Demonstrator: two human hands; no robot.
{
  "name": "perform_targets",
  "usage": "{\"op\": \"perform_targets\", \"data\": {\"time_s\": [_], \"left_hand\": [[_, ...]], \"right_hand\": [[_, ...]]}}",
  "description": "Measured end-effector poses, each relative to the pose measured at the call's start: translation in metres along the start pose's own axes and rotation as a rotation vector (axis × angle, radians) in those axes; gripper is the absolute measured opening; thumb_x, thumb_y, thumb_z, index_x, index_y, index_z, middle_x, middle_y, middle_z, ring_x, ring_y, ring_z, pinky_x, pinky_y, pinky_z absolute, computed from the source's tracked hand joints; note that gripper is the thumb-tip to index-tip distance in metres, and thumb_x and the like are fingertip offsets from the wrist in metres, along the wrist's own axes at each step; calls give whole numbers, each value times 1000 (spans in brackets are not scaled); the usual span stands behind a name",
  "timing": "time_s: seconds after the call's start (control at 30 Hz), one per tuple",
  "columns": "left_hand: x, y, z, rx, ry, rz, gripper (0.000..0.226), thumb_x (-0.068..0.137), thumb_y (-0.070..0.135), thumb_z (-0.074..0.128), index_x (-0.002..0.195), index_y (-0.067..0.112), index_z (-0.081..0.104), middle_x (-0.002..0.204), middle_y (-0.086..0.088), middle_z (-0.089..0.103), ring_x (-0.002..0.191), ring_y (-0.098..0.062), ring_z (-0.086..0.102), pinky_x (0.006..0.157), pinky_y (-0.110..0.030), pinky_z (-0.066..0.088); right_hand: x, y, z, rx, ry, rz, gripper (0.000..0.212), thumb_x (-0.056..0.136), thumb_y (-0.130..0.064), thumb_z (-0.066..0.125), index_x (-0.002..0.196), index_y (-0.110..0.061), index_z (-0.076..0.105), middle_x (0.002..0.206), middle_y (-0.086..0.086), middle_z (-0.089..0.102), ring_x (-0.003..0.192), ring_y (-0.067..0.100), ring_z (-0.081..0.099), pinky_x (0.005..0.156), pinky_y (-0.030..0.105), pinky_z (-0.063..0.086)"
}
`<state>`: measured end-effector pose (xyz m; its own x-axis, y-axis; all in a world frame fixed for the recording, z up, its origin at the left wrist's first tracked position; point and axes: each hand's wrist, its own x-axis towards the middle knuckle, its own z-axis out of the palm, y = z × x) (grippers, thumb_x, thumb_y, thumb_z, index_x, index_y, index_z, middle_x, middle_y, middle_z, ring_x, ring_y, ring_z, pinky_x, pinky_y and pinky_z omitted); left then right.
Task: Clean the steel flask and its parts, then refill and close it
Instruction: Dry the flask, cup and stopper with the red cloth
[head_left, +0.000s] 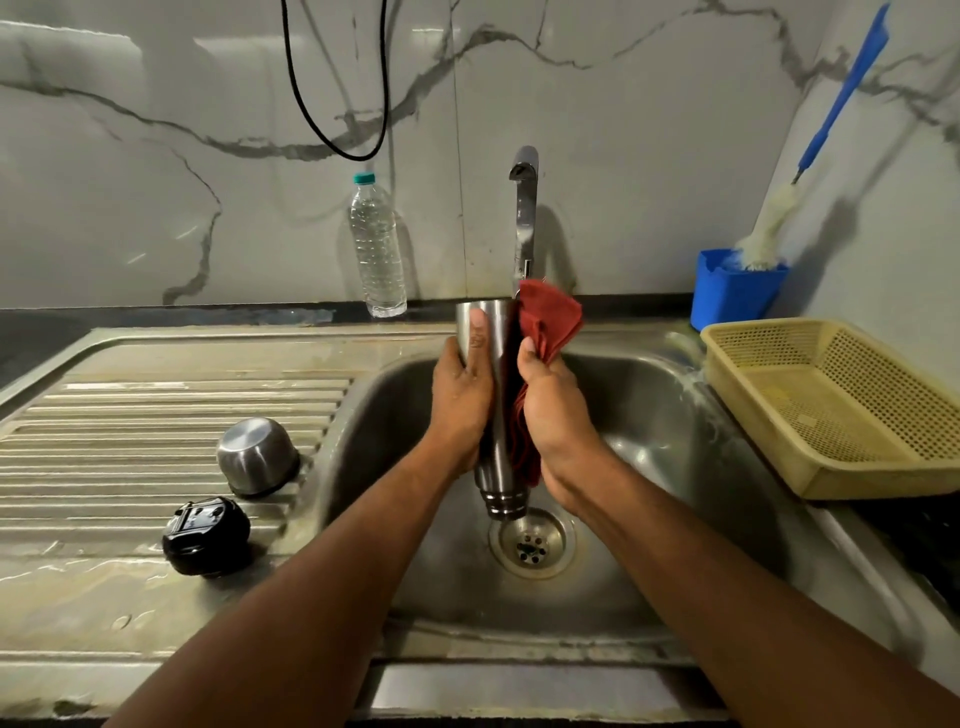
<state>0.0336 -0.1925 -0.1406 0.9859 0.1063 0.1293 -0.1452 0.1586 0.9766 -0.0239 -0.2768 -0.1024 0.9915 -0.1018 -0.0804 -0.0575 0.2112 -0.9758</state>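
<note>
The steel flask (497, 415) hangs upside down over the sink basin (649, 415), its open neck pointing at the drain (532, 543). My left hand (462, 400) grips the flask body, thumb along its side. My right hand (553, 410) holds a red cloth (550, 319) pressed against the flask's right side. The steel cup lid (257, 456) stands upside down on the drainboard (156, 415). In front of it lies the black stopper (207, 535).
A tap (524, 208) rises behind the flask; no water runs from it. A clear plastic water bottle (378, 249) stands by the wall. A blue holder (735, 293) with a bottle brush (831, 119) and a yellow perforated basket (841, 410) are at the right.
</note>
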Motion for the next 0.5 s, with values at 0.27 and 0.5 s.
{"op": "perform_targets", "data": {"time_s": [0.27,0.5], "left_hand": [[1,7,-3,81,23,-61,86,66,78,81,118,14,58,108,-12,76,92,-21,77,83,-41,64],[-5,-6,5,124,-177,13,61,98,64,56,118,8,70,108,-19,76,101,-36,75,97,-52,60]], "right_hand": [[-2,2,-10,79,91,334,39,107,-36,41,106,-12,71,89,11,74,78,27,69,65,33,55],[4,-13,-17,74,162,-71,29,109,-43,44,117,-30,68,107,-1,77,102,16,73,100,42,55]]}}
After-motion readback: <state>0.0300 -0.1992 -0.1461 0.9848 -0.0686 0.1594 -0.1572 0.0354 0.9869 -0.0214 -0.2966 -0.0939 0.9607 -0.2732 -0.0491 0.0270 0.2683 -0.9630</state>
